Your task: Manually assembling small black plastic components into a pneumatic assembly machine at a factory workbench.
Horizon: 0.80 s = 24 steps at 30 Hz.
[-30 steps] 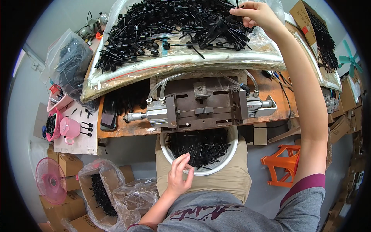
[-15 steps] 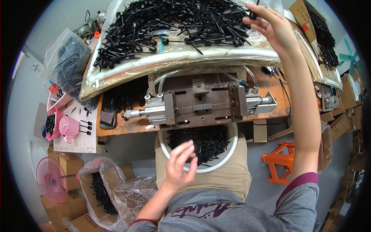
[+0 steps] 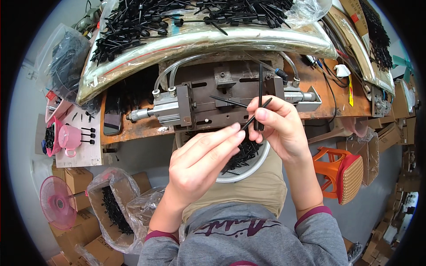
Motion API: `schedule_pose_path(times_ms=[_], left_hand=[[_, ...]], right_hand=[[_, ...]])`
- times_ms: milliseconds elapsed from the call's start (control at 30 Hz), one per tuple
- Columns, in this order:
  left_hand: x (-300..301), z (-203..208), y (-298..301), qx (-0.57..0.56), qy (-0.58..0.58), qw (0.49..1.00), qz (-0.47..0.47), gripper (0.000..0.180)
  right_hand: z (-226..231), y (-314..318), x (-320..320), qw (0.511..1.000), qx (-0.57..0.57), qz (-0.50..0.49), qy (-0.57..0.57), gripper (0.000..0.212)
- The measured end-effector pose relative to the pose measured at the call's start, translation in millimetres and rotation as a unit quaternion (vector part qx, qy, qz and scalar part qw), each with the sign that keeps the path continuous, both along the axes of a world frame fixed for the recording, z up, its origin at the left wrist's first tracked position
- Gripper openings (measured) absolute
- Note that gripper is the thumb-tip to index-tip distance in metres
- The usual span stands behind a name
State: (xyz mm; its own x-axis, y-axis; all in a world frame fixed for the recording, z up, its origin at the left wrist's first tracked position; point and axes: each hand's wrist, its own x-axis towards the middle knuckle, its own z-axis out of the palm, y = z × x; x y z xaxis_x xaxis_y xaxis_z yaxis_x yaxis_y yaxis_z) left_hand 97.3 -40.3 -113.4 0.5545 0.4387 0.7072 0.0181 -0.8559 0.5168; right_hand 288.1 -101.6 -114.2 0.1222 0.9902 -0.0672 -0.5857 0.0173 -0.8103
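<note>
My right hand [image 3: 282, 128] is in front of the metal fixture [image 3: 217, 116], its thumb and fingers closed round several thin black rods with thicker ends. One rod [image 3: 260, 86] stands upright in the grip; another rod [image 3: 227, 101] points left, and a third slants across them. From the left, my left hand [image 3: 199, 164] meets it, fingers pressed together at the lower end of the slanting rod. Below the hands, a white basket [image 3: 265, 163] with similar black parts rests on my lap, partly hidden by my left hand.
A large heap of black parts [image 3: 142, 20] lies on plastic behind the fixture. Air cylinders [image 3: 166, 113] and clear hoses flank it. At left are a pink mug [image 3: 70, 138], a pink fan [image 3: 58, 202] and a plastic-lined carton [image 3: 100, 195]. An orange stool [image 3: 328, 173] stands right.
My right hand has come down from the heap to the fixture's front, bringing black rods. My left hand has risen from over the basket to meet it. The view has shifted slightly.
</note>
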Motion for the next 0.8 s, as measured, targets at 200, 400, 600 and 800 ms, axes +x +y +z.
schedule_pose_path(times_ms=[200, 400, 600, 800], left_hand=[[-0.5, -9.3, -8.8, -0.063, -0.003, 0.997, 0.041, 0.031], [19.1, -49.8, 3.9, -0.021, 0.11, 0.988, 0.105, 0.029], [25.8, -52.0, 6.9, 0.09, 0.188, 0.966, 0.153, 0.027], [28.0, -47.3, 10.1, 0.083, 0.197, 0.965, 0.152, 0.027]], right_hand=[[-8.3, -15.4, -4.7, 0.976, 0.007, -0.201, -0.081, 0.023], [-7.2, -29.4, -9.7, 0.948, 0.048, -0.273, -0.159, 0.022], [-9.7, -33.9, -11.1, 0.95, 0.035, -0.244, -0.191, 0.023], [-11.0, -35.3, -13.2, 0.951, 0.029, -0.241, -0.192, 0.023]])
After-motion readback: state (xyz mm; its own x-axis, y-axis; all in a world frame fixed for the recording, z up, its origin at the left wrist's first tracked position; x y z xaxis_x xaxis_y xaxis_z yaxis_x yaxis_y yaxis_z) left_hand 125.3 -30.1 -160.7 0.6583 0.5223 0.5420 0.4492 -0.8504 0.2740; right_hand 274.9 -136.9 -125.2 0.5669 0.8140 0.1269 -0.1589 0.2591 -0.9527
